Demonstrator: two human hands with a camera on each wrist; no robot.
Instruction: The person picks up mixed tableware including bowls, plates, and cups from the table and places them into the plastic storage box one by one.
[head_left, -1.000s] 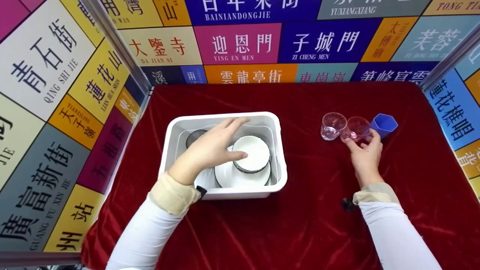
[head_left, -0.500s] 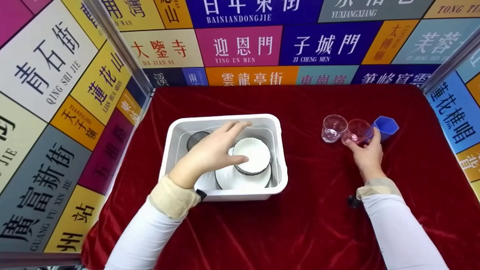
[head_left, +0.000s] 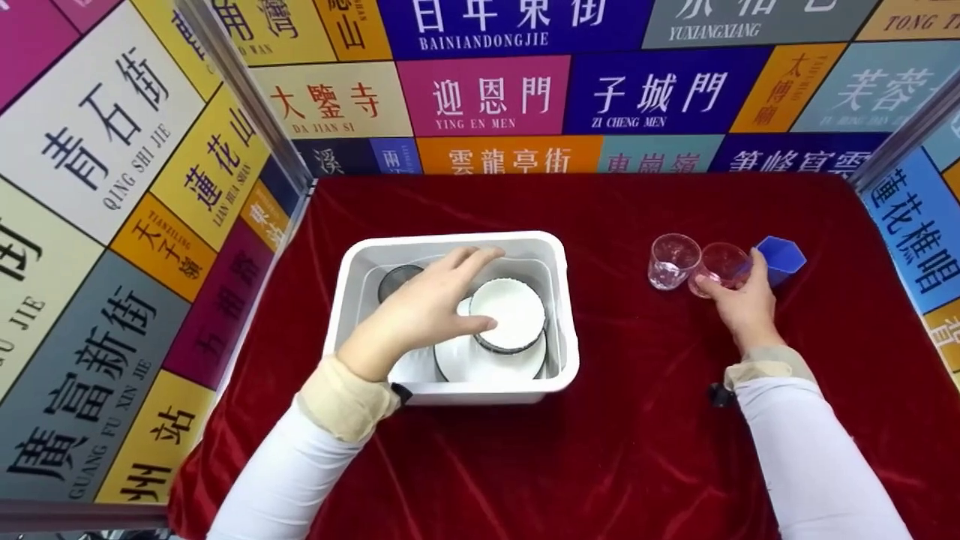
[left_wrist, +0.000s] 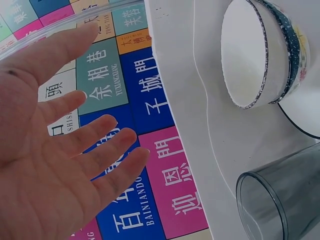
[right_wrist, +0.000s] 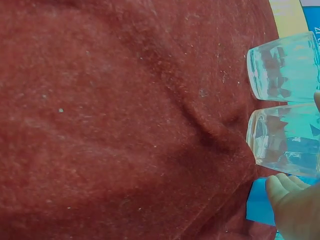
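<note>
My right hand [head_left: 746,300] holds a pink-tinted clear glass [head_left: 718,262] between thumb and fingers. In the head view it stands between a clear glass [head_left: 673,259] on its left and a blue hexagonal cup [head_left: 781,259] on its right. The right wrist view shows both glasses upright on the cloth, the pink-tinted glass [right_wrist: 282,140] nearest the fingers. With fingers spread and nothing in it, my left hand [head_left: 427,304] hovers over a white basin [head_left: 566,360]. A white bowl [head_left: 510,313], a white plate [head_left: 457,364] and a grey see-through glass [left_wrist: 295,200] are in the basin.
Dark red velvet cloth [head_left: 615,450] covers the table. Panels printed with street names [head_left: 480,94] stand at the back and both sides, with metal posts [head_left: 262,97] at the corners.
The head view has tilted slightly, so everything sits a little lower. My right hand stays at the pink-tinted glass, its fingers reaching a little more between it and the blue cup. The left hand has hardly moved.
</note>
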